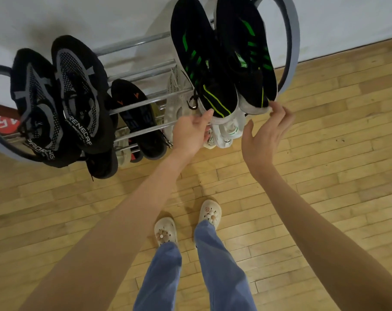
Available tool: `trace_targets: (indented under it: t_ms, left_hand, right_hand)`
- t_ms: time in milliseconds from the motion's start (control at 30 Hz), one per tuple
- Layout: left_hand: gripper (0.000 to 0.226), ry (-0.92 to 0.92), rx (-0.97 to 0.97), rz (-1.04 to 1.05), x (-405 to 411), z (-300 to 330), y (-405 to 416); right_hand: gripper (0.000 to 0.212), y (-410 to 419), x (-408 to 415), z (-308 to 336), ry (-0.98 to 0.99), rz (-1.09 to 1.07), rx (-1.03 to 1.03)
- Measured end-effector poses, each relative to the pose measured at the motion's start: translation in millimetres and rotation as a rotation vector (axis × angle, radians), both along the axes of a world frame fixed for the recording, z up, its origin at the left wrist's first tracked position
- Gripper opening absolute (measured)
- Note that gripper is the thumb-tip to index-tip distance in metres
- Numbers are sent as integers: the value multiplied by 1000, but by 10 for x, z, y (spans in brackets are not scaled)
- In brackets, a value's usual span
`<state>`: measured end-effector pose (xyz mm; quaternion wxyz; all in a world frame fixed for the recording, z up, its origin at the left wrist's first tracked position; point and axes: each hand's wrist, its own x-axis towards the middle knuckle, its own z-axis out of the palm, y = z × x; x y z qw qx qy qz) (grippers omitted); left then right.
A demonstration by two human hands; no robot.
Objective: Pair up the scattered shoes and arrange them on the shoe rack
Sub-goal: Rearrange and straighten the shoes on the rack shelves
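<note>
At the upper right of the frame, the pair of black knit sneakers with green stripes sits on the chrome-barred shoe rack's top tier. Both hands, left and right, are open, fingertips touching the heels. Other pairs fill the rack (no strays visible on the floor), so the job looks nearly done.

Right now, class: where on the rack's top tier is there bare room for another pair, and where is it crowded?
The free patch is the stretch of bare rails on the shoe rack's top tier, bordered by the black-and-grey pair on one side and the black-and-green pair on the other. The green pair's end is crowded: the left hand and right hand are at its heels.
</note>
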<state>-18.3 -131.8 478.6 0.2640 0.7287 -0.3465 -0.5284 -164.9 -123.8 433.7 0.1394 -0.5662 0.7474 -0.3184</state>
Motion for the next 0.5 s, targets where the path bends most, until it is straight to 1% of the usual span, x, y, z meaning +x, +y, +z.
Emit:
trace_targets:
  t_ms: [67,100,200,267,333,400,500]
  left_hand:
    - [45,-35,-23,-30,52,-61,128]
    - [46,-49,-25,-43,76,-114,210]
    - [26,-66,27,-98,162,-333,487]
    - [21,-80,37,-128,251,-504,641]
    - [24,-135,0,-152,362,-691,756]
    - [28,-210,-56,-171,462,-850,825]
    - [33,-313,-205,-220,569,-1049,834]
  right_hand:
    - [41,148,19,-92,-23,15,32]
    - [38,226,25,-152,-33,28,63]
    - [37,465,56,-346,-29,62,153]
    - [45,586,101,-490,-37,92,217]
    - [58,651,162,-641,-35,127,273]
    - [70,687,210,-793,-22,138,306]
    - [80,673,262,-1022,-27,136,285]
